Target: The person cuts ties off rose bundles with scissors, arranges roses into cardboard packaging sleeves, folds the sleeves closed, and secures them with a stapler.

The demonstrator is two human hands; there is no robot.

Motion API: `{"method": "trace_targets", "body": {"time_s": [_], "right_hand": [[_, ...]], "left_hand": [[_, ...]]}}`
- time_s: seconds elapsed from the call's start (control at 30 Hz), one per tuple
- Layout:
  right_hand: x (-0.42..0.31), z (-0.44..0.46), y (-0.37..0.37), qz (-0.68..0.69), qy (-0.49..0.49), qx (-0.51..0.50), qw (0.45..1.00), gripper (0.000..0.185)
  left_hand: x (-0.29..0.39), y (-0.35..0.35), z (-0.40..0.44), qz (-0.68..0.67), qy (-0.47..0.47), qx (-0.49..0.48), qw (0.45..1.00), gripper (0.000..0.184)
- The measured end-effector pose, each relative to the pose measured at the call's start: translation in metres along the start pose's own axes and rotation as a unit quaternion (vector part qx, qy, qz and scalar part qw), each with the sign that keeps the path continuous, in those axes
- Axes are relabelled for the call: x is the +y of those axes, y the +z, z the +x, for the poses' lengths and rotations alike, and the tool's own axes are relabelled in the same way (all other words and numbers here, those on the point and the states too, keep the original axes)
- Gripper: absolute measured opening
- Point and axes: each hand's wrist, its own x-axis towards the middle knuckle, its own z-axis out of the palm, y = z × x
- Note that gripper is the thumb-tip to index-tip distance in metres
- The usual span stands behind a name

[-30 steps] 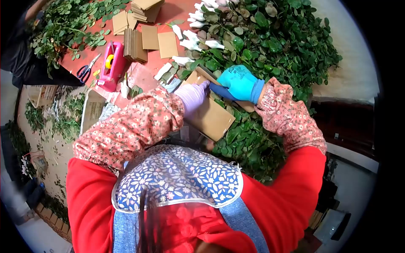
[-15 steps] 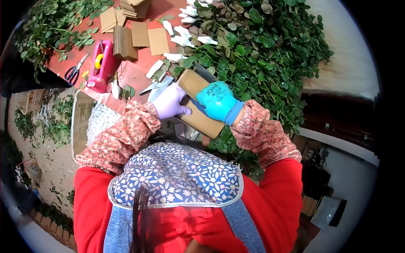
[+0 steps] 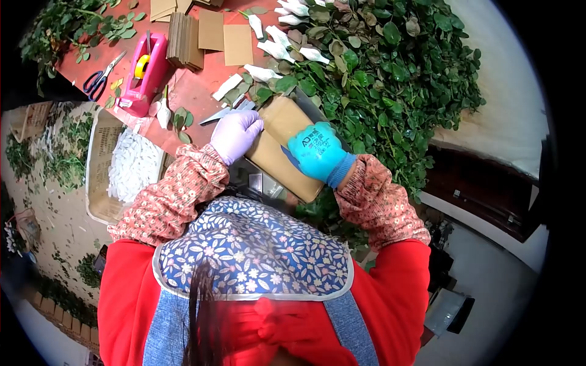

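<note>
A folded brown cardboard piece (image 3: 281,160) lies at a slant in front of my chest, on a dark surface. My right hand (image 3: 316,151), in a turquoise glove with dark blue fingers, rests on its right side with the fingers curled; whatever is beneath them is hidden. At the cardboard's left edge is my left hand (image 3: 237,135) in a lilac glove, its fingers bent together; I cannot make out anything between them. Just beyond that hand a grey, pointed blade-like tool (image 3: 221,114) shows beside a white-wrapped bud (image 3: 227,87).
A pink tape dispenser (image 3: 142,76) and scissors (image 3: 102,77) lie on the red table (image 3: 198,91) near stacked cardboard (image 3: 185,41). Wrapped white buds (image 3: 276,49) border a large leafy heap (image 3: 390,79). A basket (image 3: 97,177) of white pieces stands at the left.
The dark blue fingertips of my right hand have drawn back from my left hand, which has moved left to the cardboard's edge. The cardboard now looks folded over. The whole view has shifted.
</note>
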Motion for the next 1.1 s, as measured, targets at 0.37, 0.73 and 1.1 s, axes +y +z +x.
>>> {"method": "trace_targets", "body": {"time_s": [0.37,0.73,1.1], "right_hand": [[-0.001,0.013,-0.018,-0.118,-0.105,-0.069,0.985,0.014],[0.006,0.006,-0.026,-0.012,0.022,-0.087,0.996,0.046],[-0.041,-0.057,-0.02,0.172,0.218,0.104,0.955,0.073]], "left_hand": [[-0.001,-0.012,0.023,-0.22,-0.149,-0.137,0.954,0.026],[0.011,-0.006,0.039,-0.052,-0.102,-0.146,0.983,0.029],[-0.014,-0.005,0.057,-0.118,-0.125,-0.195,0.966,0.021]]}}
